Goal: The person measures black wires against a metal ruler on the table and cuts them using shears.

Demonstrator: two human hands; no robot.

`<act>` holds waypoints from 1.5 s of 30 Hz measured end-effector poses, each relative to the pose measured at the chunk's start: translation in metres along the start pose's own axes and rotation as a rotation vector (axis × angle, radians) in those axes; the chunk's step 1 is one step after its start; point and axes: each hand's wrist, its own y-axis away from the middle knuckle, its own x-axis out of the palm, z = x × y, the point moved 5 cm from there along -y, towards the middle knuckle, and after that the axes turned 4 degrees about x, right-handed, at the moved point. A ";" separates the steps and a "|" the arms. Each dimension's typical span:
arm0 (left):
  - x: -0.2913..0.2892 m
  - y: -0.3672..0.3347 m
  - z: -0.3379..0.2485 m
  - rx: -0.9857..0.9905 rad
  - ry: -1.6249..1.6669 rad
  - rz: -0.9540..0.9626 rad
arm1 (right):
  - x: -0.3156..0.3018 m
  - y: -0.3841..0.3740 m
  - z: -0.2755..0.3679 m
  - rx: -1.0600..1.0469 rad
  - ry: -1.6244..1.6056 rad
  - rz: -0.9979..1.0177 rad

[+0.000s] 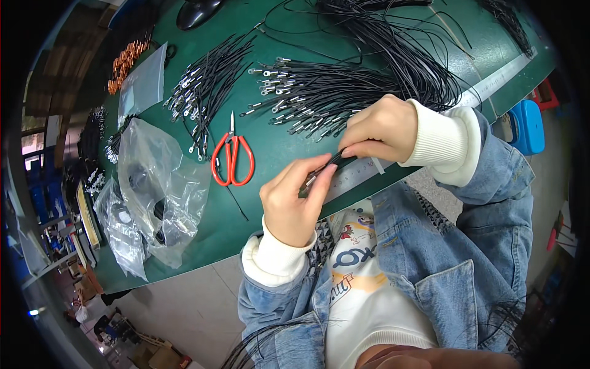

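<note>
Near the front edge of the green table, my left hand [294,197] and my right hand [382,130] pinch a small bunch of black wires [335,160] between them. Metal ends of these wires peek out by my left fingers, which hide most of them. Beneath my hands lies a steel ruler [356,174]. Just beyond my right hand spreads a large bundle of black wires [332,86] with ring terminals at the ends. Further left is a smaller pile of terminal-ended wires [212,83]. Scissors with red handles [232,160] lie left of my hands, tip pointing away.
A crumpled clear plastic bag [160,190] covers the table's left part. Behind it are a flat clear bag [142,80] and copper-coloured pieces [127,61]. A black mouse [198,12] sits at the far edge. A blue plastic stool or box [527,127] stands off the right edge.
</note>
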 end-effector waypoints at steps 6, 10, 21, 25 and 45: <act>0.002 0.003 0.019 -0.359 0.304 0.055 | -0.019 0.016 0.000 -0.090 0.162 -0.275; 0.000 0.006 0.032 -0.434 0.415 0.065 | -0.066 0.036 0.000 0.102 0.279 -0.604; -0.007 0.014 -0.006 0.015 -0.032 0.012 | 0.016 0.018 0.020 -0.032 0.269 -0.332; -0.015 0.017 -0.001 0.093 -0.097 0.014 | 0.010 0.018 0.003 0.109 0.075 -0.059; -0.008 0.051 0.036 -0.546 0.655 0.185 | 0.017 0.029 -0.012 0.111 0.239 0.099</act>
